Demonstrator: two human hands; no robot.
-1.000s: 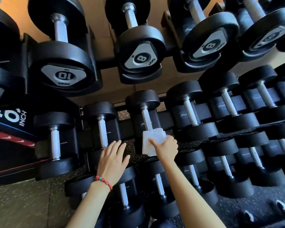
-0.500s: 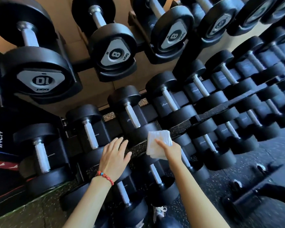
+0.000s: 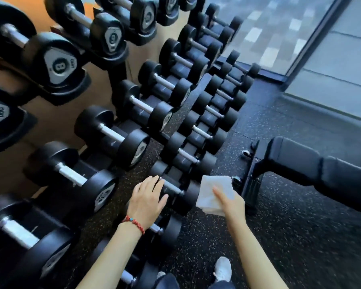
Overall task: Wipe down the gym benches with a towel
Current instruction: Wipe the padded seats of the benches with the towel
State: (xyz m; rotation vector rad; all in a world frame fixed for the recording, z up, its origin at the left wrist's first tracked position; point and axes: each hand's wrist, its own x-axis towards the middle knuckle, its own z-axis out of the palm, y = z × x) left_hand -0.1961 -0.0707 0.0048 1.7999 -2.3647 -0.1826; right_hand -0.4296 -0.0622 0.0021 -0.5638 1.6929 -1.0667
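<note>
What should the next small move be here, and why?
Probably swing the right hand, which pinches the folded white towel, rightward onto the black bench pad. The towel hangs over the dumbbell rack, apart from the pad, and the bench is not yet touched. The left hand rests open on a dumbbell and could stay as a brace.

My right hand (image 3: 231, 204) covers the lower corner of the white towel (image 3: 214, 191), and its fingers are hidden behind the cloth. The black bench (image 3: 313, 163) runs off the right edge, so its far end is cut off. My white shoe (image 3: 223, 269) is partly hidden by my right arm. The upper dumbbells (image 3: 56, 63) at the left are blurred; most plate numbers cannot be read.
</note>
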